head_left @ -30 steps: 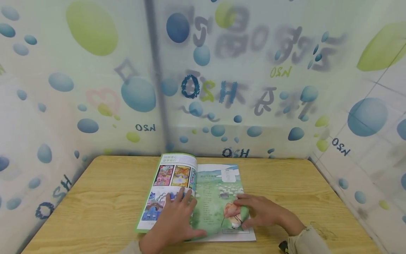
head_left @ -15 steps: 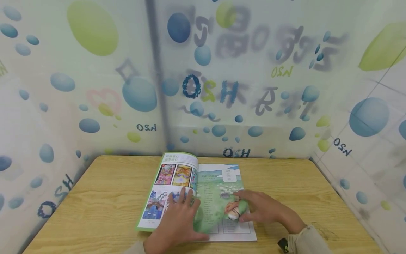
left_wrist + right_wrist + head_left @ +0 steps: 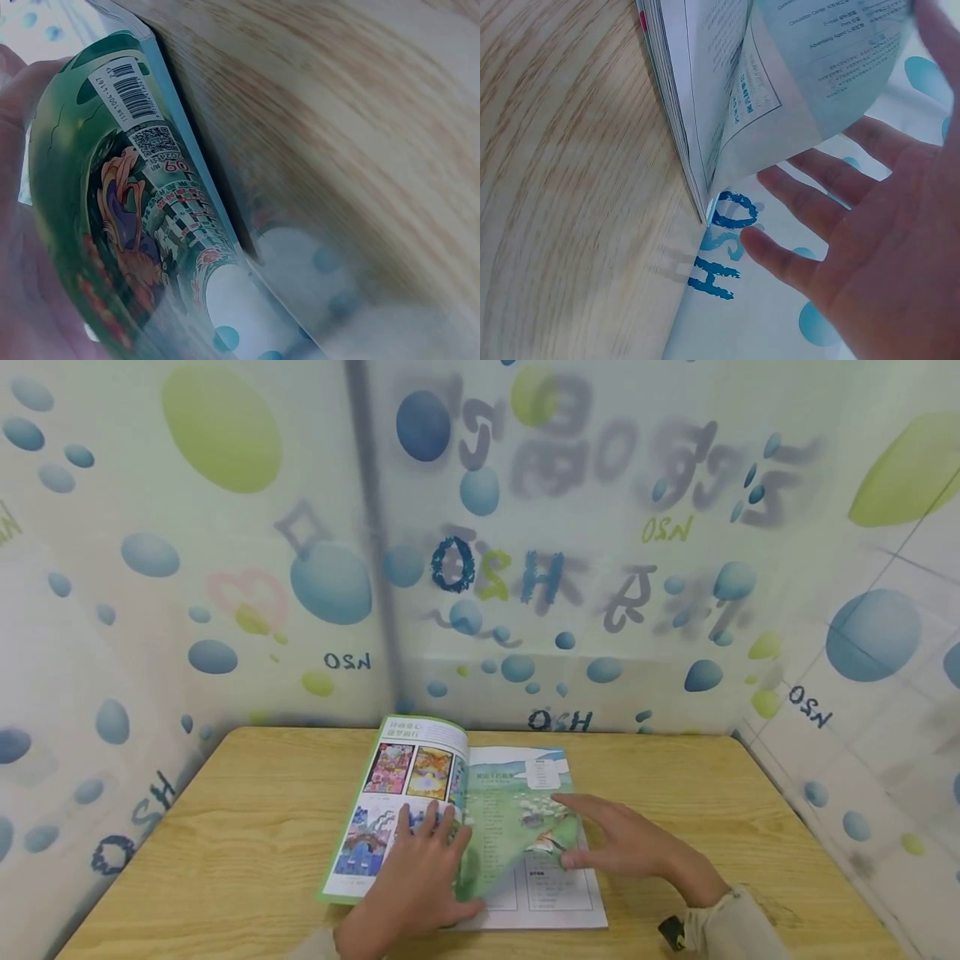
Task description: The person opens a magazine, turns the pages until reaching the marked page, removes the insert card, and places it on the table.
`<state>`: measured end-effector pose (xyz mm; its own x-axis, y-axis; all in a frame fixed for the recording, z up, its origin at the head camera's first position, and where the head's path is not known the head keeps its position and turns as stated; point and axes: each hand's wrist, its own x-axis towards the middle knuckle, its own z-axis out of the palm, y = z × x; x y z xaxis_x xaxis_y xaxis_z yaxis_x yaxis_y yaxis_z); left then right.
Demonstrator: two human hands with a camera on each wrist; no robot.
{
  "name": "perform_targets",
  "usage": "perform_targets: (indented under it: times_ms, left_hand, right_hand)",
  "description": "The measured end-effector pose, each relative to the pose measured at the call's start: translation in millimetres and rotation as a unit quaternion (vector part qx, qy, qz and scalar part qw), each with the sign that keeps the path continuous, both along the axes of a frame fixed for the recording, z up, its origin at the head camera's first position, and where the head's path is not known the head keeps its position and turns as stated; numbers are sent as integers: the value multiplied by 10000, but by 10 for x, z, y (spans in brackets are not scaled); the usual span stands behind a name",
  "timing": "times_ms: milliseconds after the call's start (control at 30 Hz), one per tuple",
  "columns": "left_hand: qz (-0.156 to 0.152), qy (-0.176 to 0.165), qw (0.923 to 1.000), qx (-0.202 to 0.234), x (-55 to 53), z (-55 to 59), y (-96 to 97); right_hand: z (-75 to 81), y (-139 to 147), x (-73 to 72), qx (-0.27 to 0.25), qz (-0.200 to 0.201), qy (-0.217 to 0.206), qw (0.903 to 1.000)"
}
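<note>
An open magazine [image 3: 491, 843] lies on the table, its left side raised in a curve. My left hand [image 3: 420, 872] rests with fingers spread across the illustrated left page [image 3: 367, 839]. In the left wrist view, the green outer cover [image 3: 67, 172] with its barcode bends up beside the left hand [image 3: 22, 142]. On the right, my right hand [image 3: 630, 839] holds the lower corner of the green page [image 3: 510, 835] between thumb and fingers. The right wrist view shows that page [image 3: 817, 82] curling up and the right hand [image 3: 877, 217] with several fingers extended behind it.
The wooden table [image 3: 225, 827] extends on both sides of the magazine. Behind it hangs a pale curtain [image 3: 480, 693] with blue and green spots. A small dark object [image 3: 671, 932] is at the right sleeve.
My right hand has moved slightly up, lifting the green page's corner further. More of the white page beneath shows. The left hand has stayed nearly in place.
</note>
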<state>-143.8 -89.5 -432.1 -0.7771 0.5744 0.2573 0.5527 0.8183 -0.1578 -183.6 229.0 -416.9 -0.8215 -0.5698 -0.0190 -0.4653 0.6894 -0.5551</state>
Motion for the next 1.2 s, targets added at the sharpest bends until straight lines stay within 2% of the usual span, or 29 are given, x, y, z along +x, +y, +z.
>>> perform_targets:
  times_ms: [200,300,433,533,633,767,867,967,1200]
  left_hand:
    - [-194,112,9995,203,-5,-11,-27]
    - [-480,260,9976,425,-4,-32,-38]
    - [-973,434,9926,583,-3,-31,-52]
    - [-1288,575,9889,466,-10,-8,-57]
    - [-1493,735,9859,141,-23,17,-61]
    - [-1595,866,9830,-269,-40,36,-68]
    - [-1620,849,9824,-376,-44,41,-73]
    - [-1666,743,9824,-404,-43,46,-82]
    - [-1704,264,9847,-257,-38,36,-115]
  right_hand:
    - [-6,-12,21,-229,-182,-95,9995]
    - [-11,-6,38,-429,-302,-131,9985]
    - [-22,27,36,-510,-427,159,9977]
    - [-25,56,19,-452,-522,275,9972]
    - [-40,80,0,-307,-567,97,9979]
    - [-69,100,-2,191,-237,-262,9992]
    - [-79,104,16,520,167,-577,9968]
    - [-93,93,37,711,364,-821,9934]
    - [-144,62,65,889,421,-778,9921]
